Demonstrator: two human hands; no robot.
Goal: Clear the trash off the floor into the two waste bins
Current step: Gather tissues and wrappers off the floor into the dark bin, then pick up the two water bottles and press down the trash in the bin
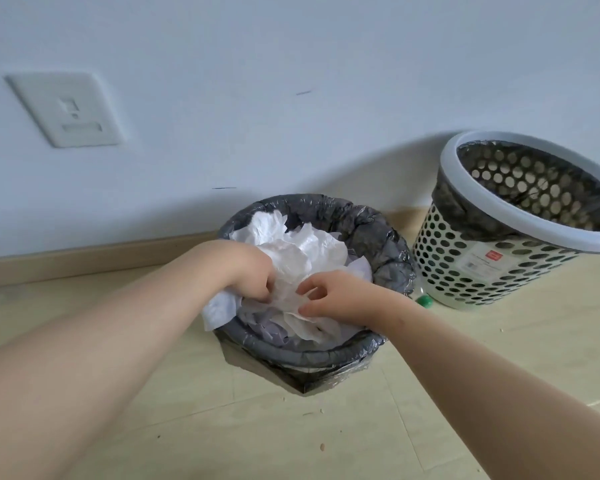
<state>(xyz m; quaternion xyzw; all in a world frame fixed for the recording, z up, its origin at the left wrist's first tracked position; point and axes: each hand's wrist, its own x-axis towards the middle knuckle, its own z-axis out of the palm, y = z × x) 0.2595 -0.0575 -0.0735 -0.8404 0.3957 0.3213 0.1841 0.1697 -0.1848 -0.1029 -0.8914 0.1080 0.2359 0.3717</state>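
Observation:
A grey bin [378, 233] lined with a dark plastic bag stands on the floor by the wall, heaped with crumpled white paper [291, 251]. Both my hands are over its near side. My left hand [248, 271] grips a fold of the paper that hangs over the bin's left rim. My right hand [333, 297] pinches the crumpled paper between thumb and fingers. To the right stands a white perforated bin [471, 268] with a grey rim and a dark liner; its inside looks bare. A green bottle cap [424, 301] shows on the floor between the two bins, the bottle mostly hidden.
A white wall with a socket plate [66, 110] rises behind the bins above a wooden skirting board. Small crumbs [322, 446] dot the pale wooden floor in front of the grey bin.

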